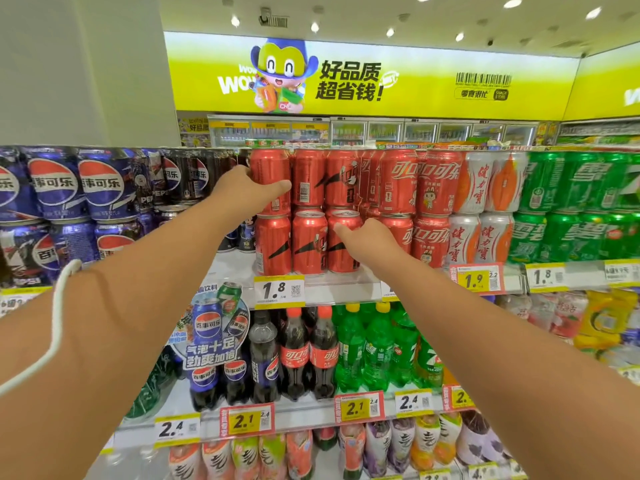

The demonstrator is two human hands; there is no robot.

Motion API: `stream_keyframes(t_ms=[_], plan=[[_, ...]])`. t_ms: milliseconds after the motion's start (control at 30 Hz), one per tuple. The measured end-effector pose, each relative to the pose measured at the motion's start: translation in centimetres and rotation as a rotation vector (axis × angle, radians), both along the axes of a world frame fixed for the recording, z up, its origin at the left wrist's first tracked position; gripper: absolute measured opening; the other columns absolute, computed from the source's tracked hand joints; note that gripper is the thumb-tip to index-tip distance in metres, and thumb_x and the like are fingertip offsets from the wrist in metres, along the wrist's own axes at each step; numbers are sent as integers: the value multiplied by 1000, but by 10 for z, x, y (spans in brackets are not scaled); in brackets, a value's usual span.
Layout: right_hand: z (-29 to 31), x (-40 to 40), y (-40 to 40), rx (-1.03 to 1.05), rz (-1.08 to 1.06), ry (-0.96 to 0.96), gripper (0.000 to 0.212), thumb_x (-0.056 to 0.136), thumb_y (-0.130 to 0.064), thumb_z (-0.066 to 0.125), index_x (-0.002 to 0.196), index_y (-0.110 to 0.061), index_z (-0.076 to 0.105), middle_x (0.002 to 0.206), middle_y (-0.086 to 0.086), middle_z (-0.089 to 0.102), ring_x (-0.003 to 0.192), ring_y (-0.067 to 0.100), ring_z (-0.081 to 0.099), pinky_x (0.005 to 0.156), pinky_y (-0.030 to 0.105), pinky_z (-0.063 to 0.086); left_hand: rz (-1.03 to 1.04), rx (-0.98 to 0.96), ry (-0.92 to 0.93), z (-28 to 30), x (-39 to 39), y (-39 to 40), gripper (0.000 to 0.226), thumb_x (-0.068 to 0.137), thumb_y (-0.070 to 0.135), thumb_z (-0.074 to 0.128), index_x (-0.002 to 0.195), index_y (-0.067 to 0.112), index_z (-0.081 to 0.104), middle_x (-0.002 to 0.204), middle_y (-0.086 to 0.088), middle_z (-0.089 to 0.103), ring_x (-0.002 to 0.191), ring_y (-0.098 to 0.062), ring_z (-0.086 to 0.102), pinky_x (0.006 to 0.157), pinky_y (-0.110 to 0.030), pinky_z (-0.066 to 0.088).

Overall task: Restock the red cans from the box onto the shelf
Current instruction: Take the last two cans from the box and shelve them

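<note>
Red cans stand two tiers high on the top shelf (346, 284). My left hand (244, 190) wraps around the leftmost upper red can (268, 164), thumb across its front. My right hand (367, 239) reaches to the lower tier, its fingers touching the right side of a lower red can (341, 251) with a silver top. Two more lower red cans (308, 242) stand to the left of it. The box is out of view.
Blue cola cans (104, 188) fill the shelf to the left, white-orange cans (479, 183) and green cans (571, 188) to the right. Bottles (322, 351) line the shelf below. Yellow price tags (278, 291) run along the shelf edges. A white cord (57, 320) hangs by my left arm.
</note>
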State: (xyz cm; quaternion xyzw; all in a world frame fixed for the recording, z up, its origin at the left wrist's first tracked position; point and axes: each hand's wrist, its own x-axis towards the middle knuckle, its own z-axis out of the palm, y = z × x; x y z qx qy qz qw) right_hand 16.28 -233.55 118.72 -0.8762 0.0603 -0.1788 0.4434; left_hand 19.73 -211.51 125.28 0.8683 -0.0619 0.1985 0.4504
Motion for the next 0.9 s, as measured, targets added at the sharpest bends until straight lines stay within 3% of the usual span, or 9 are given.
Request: stream_keyframes(t_ms=[133, 267, 400, 467, 533, 633, 733, 900], plan=[[-6, -15, -3, -124, 2, -38, 41, 95, -45, 52, 70, -15, 44, 67, -3, 50, 59, 11, 47, 47, 26, 31, -3, 61, -1, -24, -14, -2, 74, 76, 66, 70, 133, 23, 51, 111, 8, 60, 94, -18, 60, 78, -32, 44], [-17, -33, -6, -331, 31, -87, 36, 97, -45, 50, 93, -10, 53, 75, 1, 56, 71, 23, 55, 49, 28, 31, 40, 216, -24, -49, -35, -5, 69, 77, 67, 66, 132, 31, 49, 113, 10, 60, 101, -18, 59, 81, -31, 42], [-32, -46, -14, -533, 102, -112, 45, 96, -49, 48, 108, -6, 54, 99, 12, 60, 91, 30, 58, 66, 35, 43, 121, 459, -19, -69, -59, -9, 80, 78, 71, 60, 143, 29, 40, 129, -4, 61, 116, -29, 58, 95, -42, 49], [-38, -52, -19, -595, 163, -122, 49, 95, -50, 49, 116, -6, 53, 111, 14, 58, 101, 32, 57, 76, 38, 48, 124, 527, -40, -78, -71, -11, 76, 80, 69, 58, 142, 27, 43, 129, -6, 61, 117, -30, 57, 93, -40, 49], [-45, -58, -26, -670, 239, -116, 54, 95, -49, 49, 126, -5, 50, 128, 16, 52, 118, 34, 49, 92, 42, 46, 158, 643, -47, -90, -82, -14, 82, 83, 68, 55, 148, 21, 39, 142, -9, 52, 130, -32, 48, 101, -44, 45], [-56, -69, -37, -839, 292, -98, 67, 97, -49, 43, 148, -6, 31, 157, 16, 24, 146, 34, 16, 117, 46, 22, 192, 782, -37, -110, -101, -18, 87, 87, 68, 51, 155, 19, 29, 158, -12, 32, 145, -33, 27, 115, -48, 29], [-67, -82, -44, -923, 307, -104, 71, 98, -53, 35, 153, -12, 21, 162, 13, 13, 149, 29, 3, 119, 45, 14, 177, 897, -33, -128, -120, -21, 84, 89, 64, 50, 157, 22, 25, 162, -13, 22, 149, -30, 18, 119, -47, 23], [-83, -109, -48, -985, 269, -87, 66, 99, -56, 25, 153, -18, 24, 163, 9, 11, 149, 28, 3, 118, 50, 18, 190, 948, -25, -145, -155, -33, 81, 90, 69, 43, 157, 26, 25, 164, -8, 20, 150, -29, 15, 120, -46, 18]])
